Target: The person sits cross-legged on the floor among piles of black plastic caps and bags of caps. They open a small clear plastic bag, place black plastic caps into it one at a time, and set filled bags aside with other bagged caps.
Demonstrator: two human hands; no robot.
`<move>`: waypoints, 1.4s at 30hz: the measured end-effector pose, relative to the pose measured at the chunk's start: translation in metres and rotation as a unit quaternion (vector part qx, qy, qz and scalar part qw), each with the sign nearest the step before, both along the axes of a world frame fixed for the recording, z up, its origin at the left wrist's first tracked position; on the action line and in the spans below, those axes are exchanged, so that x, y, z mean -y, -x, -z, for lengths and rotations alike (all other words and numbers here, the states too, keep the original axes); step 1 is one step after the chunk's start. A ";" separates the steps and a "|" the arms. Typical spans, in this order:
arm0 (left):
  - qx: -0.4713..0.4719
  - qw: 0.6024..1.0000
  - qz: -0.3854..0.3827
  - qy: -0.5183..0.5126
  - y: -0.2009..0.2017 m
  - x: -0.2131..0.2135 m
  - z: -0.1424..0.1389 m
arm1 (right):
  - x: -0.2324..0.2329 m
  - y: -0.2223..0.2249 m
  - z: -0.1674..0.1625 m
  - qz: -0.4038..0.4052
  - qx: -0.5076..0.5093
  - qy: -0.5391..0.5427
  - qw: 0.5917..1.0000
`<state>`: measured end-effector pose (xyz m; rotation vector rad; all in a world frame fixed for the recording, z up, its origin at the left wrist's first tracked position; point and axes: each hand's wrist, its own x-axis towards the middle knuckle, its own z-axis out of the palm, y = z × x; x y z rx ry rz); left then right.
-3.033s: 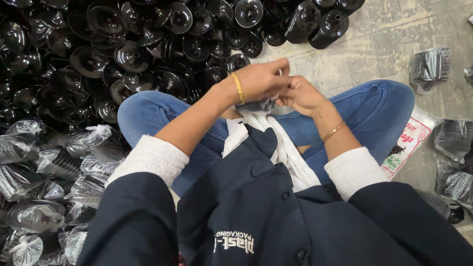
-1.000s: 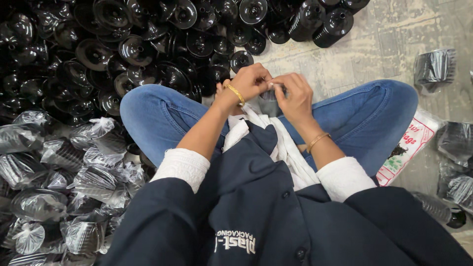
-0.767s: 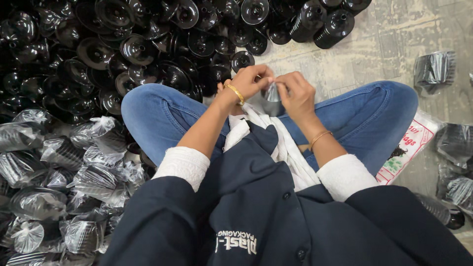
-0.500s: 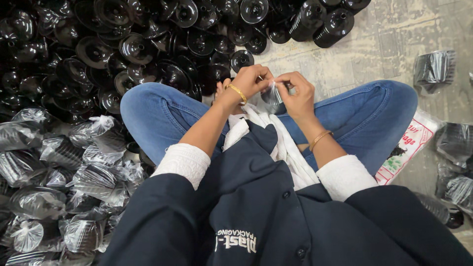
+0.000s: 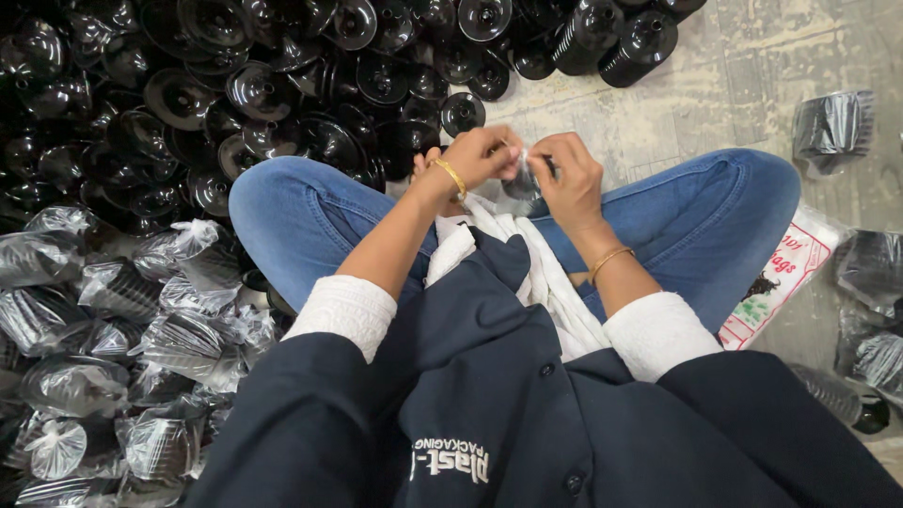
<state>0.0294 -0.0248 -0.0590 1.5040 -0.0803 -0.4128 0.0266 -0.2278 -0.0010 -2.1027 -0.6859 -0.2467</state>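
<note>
Clear plastic bags (image 5: 179, 329), each stuffed with stacked black plastic pieces, lie heaped on the floor beside a seated person's knee, below a loose pile of black discs (image 5: 235, 94). Over the crossed legs, a small clear bag (image 5: 523, 179) sits between both hands. The left hand (image 5: 480, 155) and right hand (image 5: 569, 179) each pinch its top, fingers curled tight.

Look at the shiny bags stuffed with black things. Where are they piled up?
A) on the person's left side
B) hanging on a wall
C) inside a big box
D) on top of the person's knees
A: the clear bagged bundles lie heaped on the floor on the person's left, next to the left leg and below the loose black pieces.
</note>
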 end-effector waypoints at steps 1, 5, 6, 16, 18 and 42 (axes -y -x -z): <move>-0.055 0.998 -0.015 0.036 -0.001 -0.001 -0.004 | 0.000 0.000 0.001 -0.009 -0.010 -0.005 1.000; -0.044 0.999 0.021 -0.004 -0.003 -0.003 -0.016 | 0.001 0.000 0.004 -0.023 0.022 -0.012 0.999; -0.040 0.999 0.028 -0.014 -0.004 -0.003 -0.018 | 0.001 0.000 0.005 -0.024 0.015 -0.012 1.000; 0.190 0.966 0.001 -0.174 -0.011 -0.013 0.009 | 0.027 0.006 -0.024 -0.035 0.045 0.087 0.995; 0.242 0.953 0.004 -0.181 -0.013 -0.007 0.012 | 0.036 0.010 -0.033 -0.035 0.032 0.127 0.991; 0.173 0.976 -0.005 -0.129 0.001 0.006 -0.036 | 0.047 -0.043 0.008 -0.074 -0.631 -0.157 0.756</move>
